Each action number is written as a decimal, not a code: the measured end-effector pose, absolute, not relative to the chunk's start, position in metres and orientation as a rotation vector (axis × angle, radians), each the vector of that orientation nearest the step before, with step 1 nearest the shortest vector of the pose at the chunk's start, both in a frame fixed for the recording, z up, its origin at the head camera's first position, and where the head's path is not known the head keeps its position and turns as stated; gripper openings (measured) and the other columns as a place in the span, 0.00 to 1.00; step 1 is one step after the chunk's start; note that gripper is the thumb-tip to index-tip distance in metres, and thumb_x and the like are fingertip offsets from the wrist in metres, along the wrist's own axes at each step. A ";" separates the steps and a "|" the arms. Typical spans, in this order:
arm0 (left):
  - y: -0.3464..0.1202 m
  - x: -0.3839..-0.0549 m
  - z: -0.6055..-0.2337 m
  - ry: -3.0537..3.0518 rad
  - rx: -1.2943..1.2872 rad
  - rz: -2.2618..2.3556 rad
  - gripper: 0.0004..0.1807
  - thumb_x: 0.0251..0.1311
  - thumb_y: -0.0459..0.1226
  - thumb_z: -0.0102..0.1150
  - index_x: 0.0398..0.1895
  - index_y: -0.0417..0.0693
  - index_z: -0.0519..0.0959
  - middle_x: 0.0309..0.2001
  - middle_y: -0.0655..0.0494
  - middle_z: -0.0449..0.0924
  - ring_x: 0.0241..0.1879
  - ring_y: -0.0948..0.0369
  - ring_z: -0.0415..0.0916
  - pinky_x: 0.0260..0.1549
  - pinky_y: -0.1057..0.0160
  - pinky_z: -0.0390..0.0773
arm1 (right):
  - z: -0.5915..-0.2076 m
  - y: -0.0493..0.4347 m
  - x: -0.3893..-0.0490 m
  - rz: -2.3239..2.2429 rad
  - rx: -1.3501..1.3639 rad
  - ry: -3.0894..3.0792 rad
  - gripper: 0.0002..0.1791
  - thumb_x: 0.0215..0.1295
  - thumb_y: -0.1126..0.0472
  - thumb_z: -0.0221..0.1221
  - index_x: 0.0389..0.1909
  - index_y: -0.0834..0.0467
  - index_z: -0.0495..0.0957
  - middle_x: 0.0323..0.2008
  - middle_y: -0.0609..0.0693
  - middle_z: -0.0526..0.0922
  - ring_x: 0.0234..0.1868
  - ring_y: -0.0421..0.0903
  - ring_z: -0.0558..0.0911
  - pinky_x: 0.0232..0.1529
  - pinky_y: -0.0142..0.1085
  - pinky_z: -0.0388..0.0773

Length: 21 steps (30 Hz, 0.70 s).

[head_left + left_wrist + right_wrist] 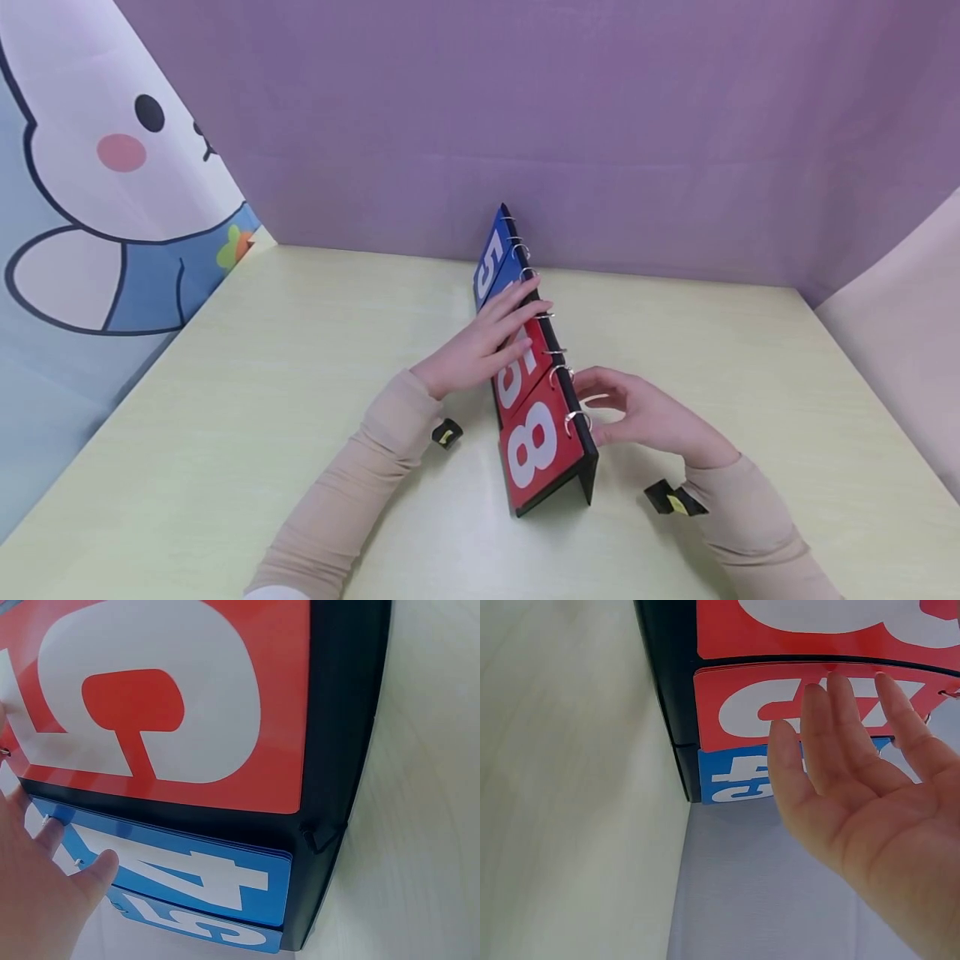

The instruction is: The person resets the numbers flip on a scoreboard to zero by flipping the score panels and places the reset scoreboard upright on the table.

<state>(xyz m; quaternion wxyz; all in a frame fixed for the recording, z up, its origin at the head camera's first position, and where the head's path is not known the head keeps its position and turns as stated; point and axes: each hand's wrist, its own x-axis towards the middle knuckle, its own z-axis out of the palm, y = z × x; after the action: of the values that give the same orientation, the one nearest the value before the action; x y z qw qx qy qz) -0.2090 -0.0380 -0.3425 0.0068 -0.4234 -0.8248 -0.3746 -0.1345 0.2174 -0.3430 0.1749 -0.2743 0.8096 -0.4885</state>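
A tent-shaped flip scoreboard (532,446) stands on the table, its number cards hung on metal rings along the black top edge. Red cards with 8 and 5 are nearer me, blue cards farther back. My left hand (480,346) lies across the left face, fingers extended up to the ringed edge. In the left wrist view, its thumb (97,871) lies over the blue card with a 4 (225,881). On the other side, my right hand (652,417) has its fingertips behind the board. The right wrist view shows those fingers (840,720) loosely straight against a red card (735,709).
A pale table (225,375) lies under the board. Behind it hangs a purple cloth (570,133). At the left is a cloth with a cartoon animal (90,200), and a pale cloth (900,317) hangs at the right. Small black-and-yellow pieces (447,433) sit by both wrists.
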 end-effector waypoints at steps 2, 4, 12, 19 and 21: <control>-0.038 -0.209 -0.342 -2.582 -1.322 -1.171 0.28 0.69 0.44 0.45 0.72 0.57 0.56 0.76 0.61 0.36 0.75 0.55 0.31 0.67 0.40 0.53 | -0.344 0.217 -0.135 -1.401 -0.794 2.274 0.32 0.51 0.62 0.69 0.56 0.65 0.69 0.51 0.58 0.76 0.53 0.43 0.74 0.57 0.59 0.68; -0.038 -0.209 -0.342 -2.583 -1.321 -1.169 0.28 0.69 0.44 0.45 0.72 0.57 0.57 0.76 0.61 0.36 0.75 0.55 0.31 0.67 0.40 0.53 | -0.345 0.217 -0.135 -1.408 -0.801 2.261 0.31 0.50 0.61 0.69 0.55 0.65 0.70 0.50 0.57 0.76 0.53 0.40 0.74 0.57 0.59 0.68; -0.038 -0.209 -0.342 -2.586 -1.319 -1.182 0.28 0.69 0.44 0.45 0.72 0.57 0.57 0.76 0.62 0.36 0.75 0.56 0.31 0.67 0.40 0.54 | -0.347 0.214 -0.135 -1.432 -0.774 2.223 0.30 0.49 0.64 0.69 0.53 0.66 0.69 0.50 0.59 0.74 0.55 0.54 0.73 0.58 0.60 0.66; -0.038 -0.209 -0.342 -2.589 -1.319 -1.186 0.28 0.69 0.44 0.45 0.72 0.57 0.57 0.76 0.62 0.36 0.75 0.56 0.31 0.67 0.41 0.53 | -0.347 0.213 -0.134 -1.403 -0.766 2.220 0.29 0.49 0.63 0.69 0.52 0.66 0.69 0.50 0.59 0.74 0.55 0.59 0.72 0.59 0.62 0.66; -0.038 -0.208 -0.342 -2.588 -1.318 -1.185 0.28 0.69 0.44 0.46 0.72 0.57 0.57 0.76 0.61 0.36 0.75 0.56 0.31 0.67 0.40 0.53 | -0.347 0.213 -0.134 -1.389 -0.773 2.218 0.28 0.50 0.63 0.69 0.50 0.65 0.69 0.48 0.58 0.74 0.55 0.59 0.72 0.58 0.60 0.67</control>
<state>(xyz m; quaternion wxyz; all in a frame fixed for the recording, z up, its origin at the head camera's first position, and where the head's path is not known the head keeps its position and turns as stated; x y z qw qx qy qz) -0.2085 -0.0379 -0.3420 0.0023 -0.4203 -0.8251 -0.3776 -0.1343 0.2128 -0.3468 0.2048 -0.2772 0.7956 -0.4981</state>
